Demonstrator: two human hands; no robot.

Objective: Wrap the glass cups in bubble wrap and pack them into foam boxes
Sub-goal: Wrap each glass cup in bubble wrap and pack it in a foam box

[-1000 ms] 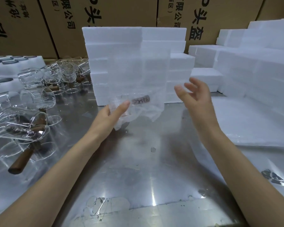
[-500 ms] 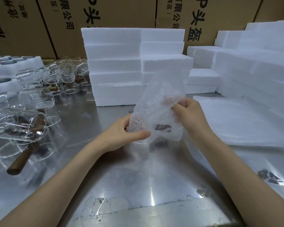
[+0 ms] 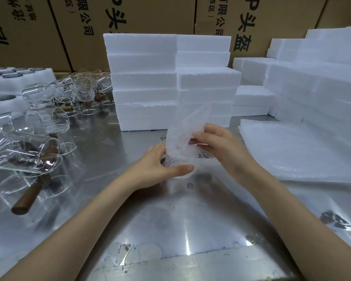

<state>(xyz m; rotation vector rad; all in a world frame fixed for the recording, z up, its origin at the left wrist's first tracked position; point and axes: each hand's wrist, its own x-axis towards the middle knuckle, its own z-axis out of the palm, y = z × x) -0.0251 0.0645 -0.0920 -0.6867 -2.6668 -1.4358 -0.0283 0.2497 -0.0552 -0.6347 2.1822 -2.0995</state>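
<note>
A clear bubble wrap sheet [image 3: 182, 136] is folded round a glass cup at the middle of the steel table [image 3: 170, 220]; the cup is mostly hidden inside it. My left hand [image 3: 160, 165] grips the lower part of the bundle, thumb across its front. My right hand [image 3: 217, 145] pinches the wrap's upper right edge with curled fingers. Several bare glass cups [image 3: 28, 153] with brown wooden handles lie on their sides at the left. White foam boxes [image 3: 166, 82] are stacked just behind the bundle.
A pile of flat bubble wrap sheets [image 3: 296, 151] lies on the right. More foam blocks [image 3: 316, 82] rise at the back right. Foam trays with round holes [image 3: 10, 80] sit at the far left. Cardboard cartons [image 3: 130, 21] line the back.
My right hand came in from the air and took hold of the wrap. Both hands drew the bundle down and nearer, and the loose sheet is folded tighter round the cup.
</note>
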